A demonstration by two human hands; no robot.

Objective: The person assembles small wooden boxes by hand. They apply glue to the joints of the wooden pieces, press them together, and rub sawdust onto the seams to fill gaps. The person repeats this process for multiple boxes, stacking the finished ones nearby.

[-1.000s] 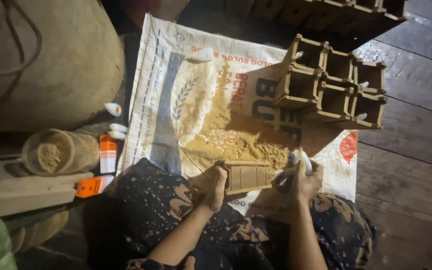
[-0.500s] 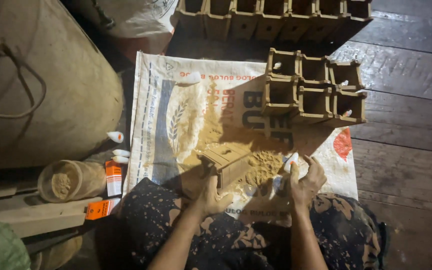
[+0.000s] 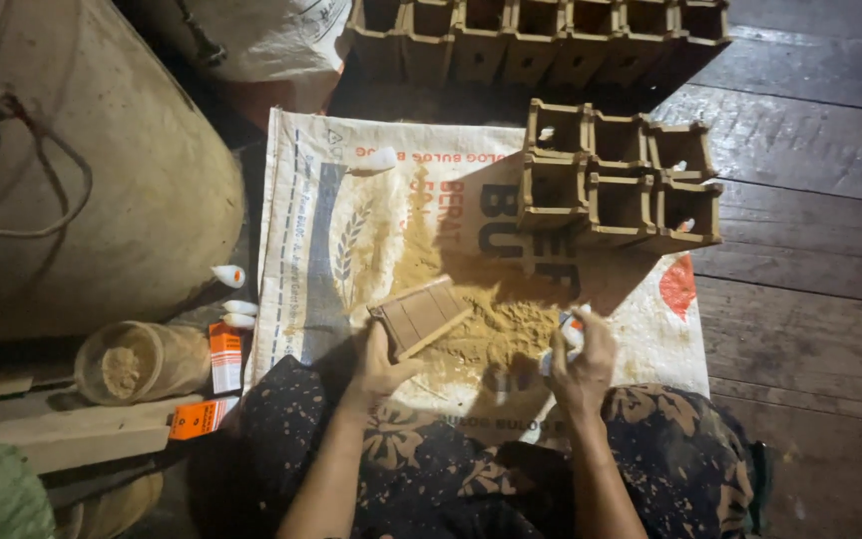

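Over the sawdust-strewn woven sack (image 3: 351, 210) at the view's centre, the left hand (image 3: 383, 361) clasped a slatted wooden box (image 3: 421, 315) from beneath — tilted — while at three o'clock the right hand (image 3: 583, 361) clenched a small white bottle (image 3: 569, 334).

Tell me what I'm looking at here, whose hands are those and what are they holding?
The picture comes from a camera worn on a person's head, looking down at their own lap and hands. The left hand holds a small flat wooden piece, tilted over a heap of sawdust. The right hand grips a small white bottle, only partly visible. Everything lies on a printed woven sack spread over a wooden floor. Behind it sit little open wooden boxes, joined together.
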